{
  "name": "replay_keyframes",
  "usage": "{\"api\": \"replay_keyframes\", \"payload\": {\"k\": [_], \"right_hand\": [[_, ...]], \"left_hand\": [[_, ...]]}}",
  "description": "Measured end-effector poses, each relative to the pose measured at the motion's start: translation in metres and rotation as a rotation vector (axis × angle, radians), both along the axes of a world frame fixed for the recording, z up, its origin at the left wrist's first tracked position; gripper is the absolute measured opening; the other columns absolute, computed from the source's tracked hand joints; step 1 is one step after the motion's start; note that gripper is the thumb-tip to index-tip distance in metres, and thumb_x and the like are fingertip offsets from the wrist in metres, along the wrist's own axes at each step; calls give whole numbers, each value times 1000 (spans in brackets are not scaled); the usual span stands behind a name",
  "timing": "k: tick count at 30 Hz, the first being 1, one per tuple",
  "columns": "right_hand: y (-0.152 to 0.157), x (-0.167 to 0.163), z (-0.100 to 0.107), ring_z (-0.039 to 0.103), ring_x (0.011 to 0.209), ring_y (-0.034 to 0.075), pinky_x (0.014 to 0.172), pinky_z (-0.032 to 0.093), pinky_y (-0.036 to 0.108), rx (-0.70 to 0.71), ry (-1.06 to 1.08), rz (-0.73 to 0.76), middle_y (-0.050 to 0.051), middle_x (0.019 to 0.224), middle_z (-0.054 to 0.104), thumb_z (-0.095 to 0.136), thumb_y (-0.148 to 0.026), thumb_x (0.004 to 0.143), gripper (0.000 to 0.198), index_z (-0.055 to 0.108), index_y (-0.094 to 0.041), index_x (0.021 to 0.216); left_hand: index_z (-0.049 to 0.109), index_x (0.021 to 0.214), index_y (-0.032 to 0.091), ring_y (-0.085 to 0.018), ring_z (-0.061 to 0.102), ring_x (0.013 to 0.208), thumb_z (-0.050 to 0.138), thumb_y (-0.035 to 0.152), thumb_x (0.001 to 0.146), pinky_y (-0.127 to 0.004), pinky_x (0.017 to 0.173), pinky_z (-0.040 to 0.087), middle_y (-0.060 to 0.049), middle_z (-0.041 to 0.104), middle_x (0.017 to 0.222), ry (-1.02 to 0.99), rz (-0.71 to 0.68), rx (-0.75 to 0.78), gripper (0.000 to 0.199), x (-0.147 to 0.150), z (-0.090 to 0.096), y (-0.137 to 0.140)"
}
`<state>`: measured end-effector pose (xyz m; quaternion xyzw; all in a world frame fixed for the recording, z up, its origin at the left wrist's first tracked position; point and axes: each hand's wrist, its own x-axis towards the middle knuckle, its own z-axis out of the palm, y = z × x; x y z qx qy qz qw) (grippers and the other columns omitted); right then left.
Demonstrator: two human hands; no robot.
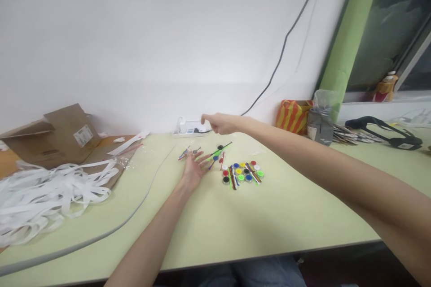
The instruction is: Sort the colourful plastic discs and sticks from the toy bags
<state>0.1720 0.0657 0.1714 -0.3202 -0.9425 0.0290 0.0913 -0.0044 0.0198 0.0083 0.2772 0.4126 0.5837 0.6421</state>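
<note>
My left hand [193,172] rests palm up over the pale green table, its fingers spread. Near its fingertips lie a green and black strip [222,148] and a blue disc [216,158] with a thin blue strip. Just beyond the thumb are more small thin pieces [183,154]. My right hand [220,123] is raised in front of the wall, its fingers curled; anything inside is hidden. To the right of my left hand sits a cluster of small round discs with coloured tops, among them a yellow disc [239,171], and bundles of thin coloured strips [233,177].
A white power strip [188,128] stands against the wall. At left are a cardboard box [67,136], a heap of white ribbon [50,193] and a grey cable [111,232]. A striped bag [292,116], a grey pouch [319,125] and a black strap [384,130] lie at right.
</note>
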Motion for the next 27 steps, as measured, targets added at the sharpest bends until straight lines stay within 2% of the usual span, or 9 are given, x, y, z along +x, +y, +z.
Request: {"api": "replay_keyframes", "payload": {"k": [3,7,10,13,16,18,20,23,27], "right_hand": [[3,-20,16,49,70,16,61,34,26,40,-3,9,4,86,61,51,3,76,57,44,-18,128],[6,-33,34,46,70,15,67,34,27,114,47,49,3,83,58,50,7,76,53,46,-17,124],[11,-29,43,45,72,15,74,36,28,142,202,74,0,77,53,48,9,75,53,48,-16,121],[14,-15,42,48,76,15,81,38,31,156,489,61,-2,76,50,48,7,77,47,50,-18,117],[0,-5,18,53,78,15,82,43,33,159,921,-22,-1,83,53,47,-3,83,42,46,-22,120],[-21,-7,-12,57,77,15,79,46,32,108,1239,-145,-1,86,55,47,-12,85,40,41,-24,123],[-46,-12,-49,61,77,16,78,49,32,-55,1421,-241,-1,85,58,52,-19,82,42,39,-25,122],[-76,-17,-98,64,77,17,77,51,32,-351,1460,-283,-2,82,62,66,-22,72,48,44,-24,115],[-83,-6,-133,65,73,18,74,50,32,-553,1459,-265,-3,75,65,74,-26,67,52,48,-23,112]], "left_hand": [[61,104,16,-22,69,79,34,52,98,-35,65,57,-16,71,107,26,-10,17,46,-4,-1,2],[66,98,15,-22,70,78,41,51,92,-32,66,53,-15,75,95,247,116,82,44,-13,-3,5],[68,87,13,-23,69,68,44,47,88,-31,61,49,-13,73,73,456,253,116,42,-24,-5,6],[68,80,13,-25,68,69,45,47,87,-34,66,49,-11,70,62,526,378,162,41,-33,-3,7],[71,87,14,-27,68,99,48,53,90,-37,85,50,-15,76,89,529,381,382,46,-30,7,4],[71,104,15,-28,62,118,47,59,91,-39,96,47,-15,72,115,461,229,566,52,-20,15,-2],[65,123,19,-28,59,123,53,61,90,-41,99,47,-15,65,130,351,40,658,55,-7,20,-9],[61,125,16,-28,68,107,71,52,81,-41,93,51,-16,70,119,294,-18,636,58,7,19,-18],[63,111,13,-21,71,74,80,44,73,-35,73,55,-11,75,86,318,85,544,52,9,16,-21]]}}
